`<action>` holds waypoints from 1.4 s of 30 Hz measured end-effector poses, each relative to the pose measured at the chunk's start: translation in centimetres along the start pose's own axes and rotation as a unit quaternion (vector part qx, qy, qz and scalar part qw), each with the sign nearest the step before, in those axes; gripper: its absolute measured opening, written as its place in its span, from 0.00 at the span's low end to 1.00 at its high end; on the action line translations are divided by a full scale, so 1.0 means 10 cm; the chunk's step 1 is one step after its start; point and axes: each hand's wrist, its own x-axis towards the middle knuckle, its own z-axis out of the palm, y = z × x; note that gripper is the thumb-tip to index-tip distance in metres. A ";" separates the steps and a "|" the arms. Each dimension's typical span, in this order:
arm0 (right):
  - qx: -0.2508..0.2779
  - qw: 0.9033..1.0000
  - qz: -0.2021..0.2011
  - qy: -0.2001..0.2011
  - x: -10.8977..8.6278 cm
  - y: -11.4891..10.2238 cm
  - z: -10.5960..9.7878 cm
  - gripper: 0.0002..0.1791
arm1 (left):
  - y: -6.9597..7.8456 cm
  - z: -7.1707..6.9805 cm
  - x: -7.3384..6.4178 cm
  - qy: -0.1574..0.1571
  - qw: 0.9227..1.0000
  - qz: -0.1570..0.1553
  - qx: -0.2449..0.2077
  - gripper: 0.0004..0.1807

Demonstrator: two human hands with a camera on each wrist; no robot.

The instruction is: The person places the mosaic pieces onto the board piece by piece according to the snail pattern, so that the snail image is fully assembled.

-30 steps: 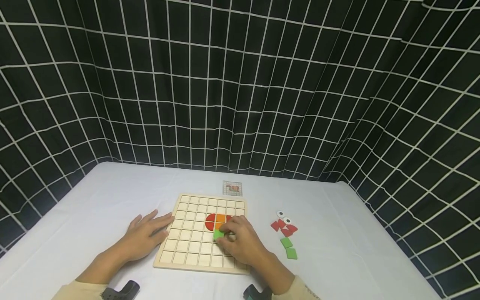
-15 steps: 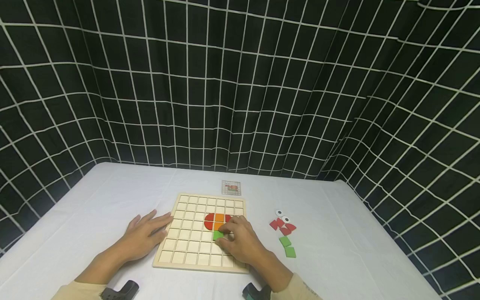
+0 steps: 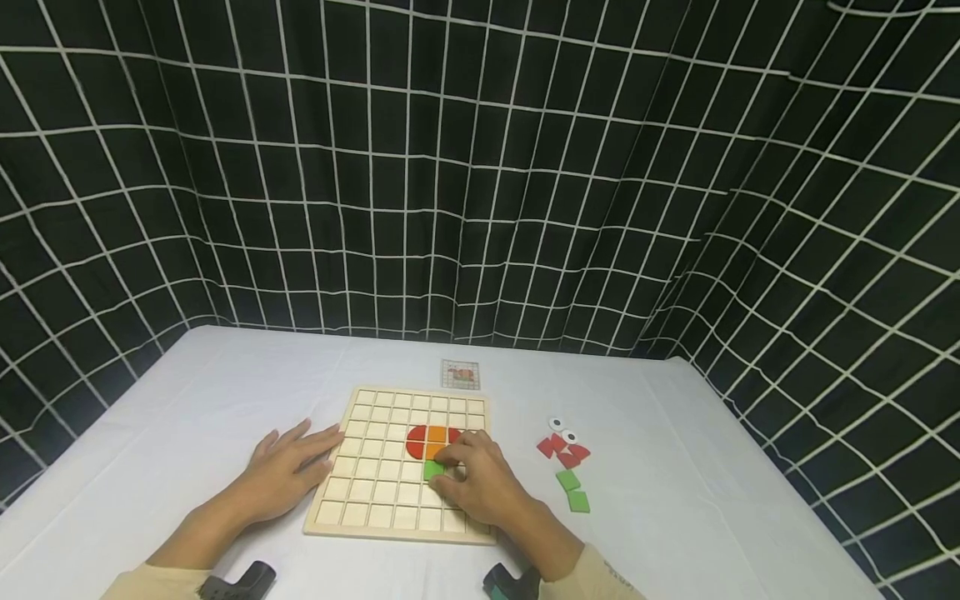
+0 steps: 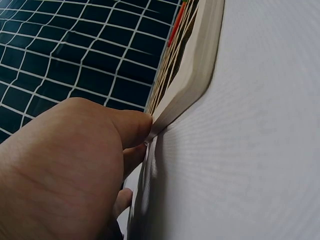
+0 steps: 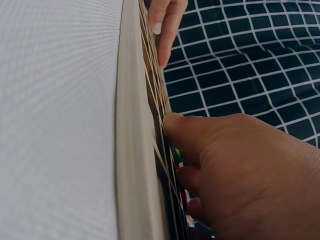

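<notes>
A wooden grid board lies on the white table. My right hand is over its right part, thumb and forefinger pinching a green square tile at a grid cell. Directly above that tile are orange squares, flanked by red rounded pieces; my fingers partly cover those on the right. My left hand rests at the board's left edge with fingers extended. In the left wrist view its thumb and fingertips touch the board's rim. The right wrist view shows my right thumb low over the grid.
Right of the board lie two green squares, several red pieces and two white eye discs. A small printed picture card sits beyond the board. Black cloth with a white grid surrounds the table at the back and sides.
The view shifts very slightly, moving everything a little left in the frame. Both hands keep their places at the board, and the green square tile stays under my right fingers.
</notes>
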 end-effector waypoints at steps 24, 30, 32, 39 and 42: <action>0.067 0.991 0.048 0.103 -0.08 0.15 -0.47 0.13 | -0.01 0.06 -0.02 0.000 1.000 0.001 -0.005 0.21; 0.039 0.985 0.061 0.159 -0.21 0.41 -0.73 0.14 | 0.00 0.03 -0.02 -0.001 1.000 0.003 0.000 0.22; 0.037 0.983 0.077 0.160 -0.26 0.49 -0.80 0.14 | 0.00 0.02 -0.02 -0.001 1.000 0.004 0.001 0.22; 0.050 0.981 0.114 0.150 -0.41 0.79 -0.85 0.15 | 0.00 0.01 -0.02 0.004 1.000 0.007 0.003 0.21; 0.044 0.981 0.127 0.141 -0.44 0.88 -0.81 0.16 | 0.00 0.01 -0.01 0.004 1.000 0.003 0.003 0.21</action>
